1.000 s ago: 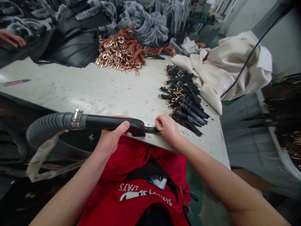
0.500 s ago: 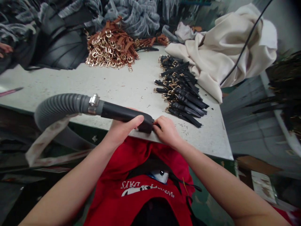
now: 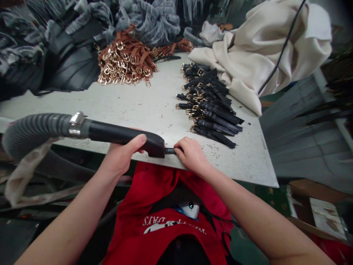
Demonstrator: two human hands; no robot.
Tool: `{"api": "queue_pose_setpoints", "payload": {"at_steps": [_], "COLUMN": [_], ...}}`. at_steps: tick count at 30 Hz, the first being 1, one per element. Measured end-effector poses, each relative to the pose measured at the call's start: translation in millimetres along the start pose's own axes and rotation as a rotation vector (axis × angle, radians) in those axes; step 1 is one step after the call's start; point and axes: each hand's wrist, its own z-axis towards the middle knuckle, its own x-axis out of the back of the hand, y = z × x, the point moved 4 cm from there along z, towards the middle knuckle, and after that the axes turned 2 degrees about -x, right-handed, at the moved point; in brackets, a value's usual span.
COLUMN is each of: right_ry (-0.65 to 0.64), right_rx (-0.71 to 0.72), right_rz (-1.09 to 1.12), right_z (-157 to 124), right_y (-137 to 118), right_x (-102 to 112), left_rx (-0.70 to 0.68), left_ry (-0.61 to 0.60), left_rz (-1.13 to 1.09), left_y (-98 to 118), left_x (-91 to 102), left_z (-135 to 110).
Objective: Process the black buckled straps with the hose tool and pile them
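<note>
My left hand (image 3: pixel 121 154) is wrapped round a black nozzle (image 3: pixel 124 135) joined by a metal clamp to a grey ribbed hose (image 3: pixel 33 129), held level at the near edge of the grey table (image 3: pixel 124 105). My right hand (image 3: pixel 191 156) is closed on a short black strap (image 3: pixel 171 151) whose end sits at the nozzle's mouth. A row of black straps with gold buckles (image 3: pixel 209 110) lies just beyond my right hand.
A heap of brown straps with gold buckles (image 3: pixel 124 62) lies at the back. Cream cloth (image 3: pixel 248 55) with a black cable over it covers the far right corner. Dark leather pieces and grey netted bundles (image 3: pixel 68 62) crowd the back left.
The nozzle slid onto the strap until it met my right hand, then drew back left, showing the strap's end again. The view shifted a little left and down.
</note>
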Motion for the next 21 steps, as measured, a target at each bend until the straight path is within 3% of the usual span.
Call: {"api": "queue_pose_setpoints", "payload": {"at_steps": [5,10,16,19,21], "right_ry": [0.001,-0.004,0.028,0.016,0.021], "right_rx": [-0.019,0.011,0.002,0.009,0.014], "right_rz": [-0.035,-0.026,-0.037,-0.020,-0.018], "right_z": [0.0,0.6,-0.1,0.0,-0.1], "right_y": [-0.3,0.6,2.9,1.7,1.6], "right_x": [1.4,-0.7,-2.5,-2.7,-2.6], "left_rx": [-0.027,0.007,0.006,0.022,-0.011], "left_ry": [-0.170,0.005,-0.160,-0.050,-0.038], "left_rz": [0.013,-0.020,-0.017,-0.029,-0.052], "left_y": [-4.7,-7.1,-7.1,-6.8,-6.9], "left_x": [-9.4,3.0,-6.8,3.7,3.5], "left_z": [-3.0,-1.3,-2.1,-0.1,-1.2]}}
